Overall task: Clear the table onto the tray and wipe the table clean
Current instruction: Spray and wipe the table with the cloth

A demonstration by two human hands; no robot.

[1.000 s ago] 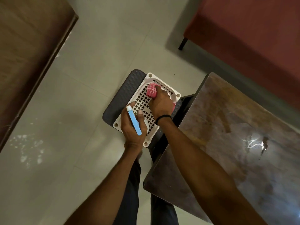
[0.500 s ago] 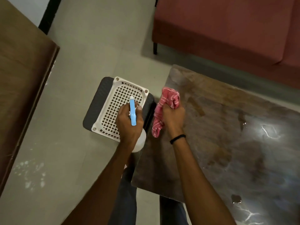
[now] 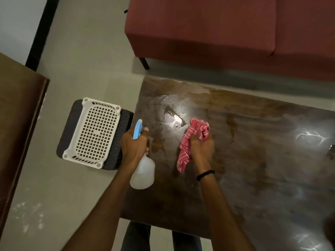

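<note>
My left hand [image 3: 135, 146] grips a white spray bottle [image 3: 143, 173] with a blue head at the dark wooden table's [image 3: 253, 169] left edge, nozzle pointing toward the tabletop. My right hand [image 3: 201, 147] holds a bunched red striped cloth [image 3: 194, 136] just above the table, one end hanging down. A small wet patch [image 3: 174, 118] glistens on the wood in front of the cloth. The white perforated tray [image 3: 94, 132] sits empty on a dark stool [image 3: 70, 124] to the left of the table.
A dark red sofa [image 3: 217, 28] stands beyond the table's far edge. Brown wooden furniture [image 3: 18, 133] lines the left side, with pale tiled floor [image 3: 81, 60] between it and the stool. My legs show below the table's near edge.
My right hand lifted the red cloth out of the tray and carried it right, over the table. My left hand with the spray bottle moved from over the tray to the table's left edge.
</note>
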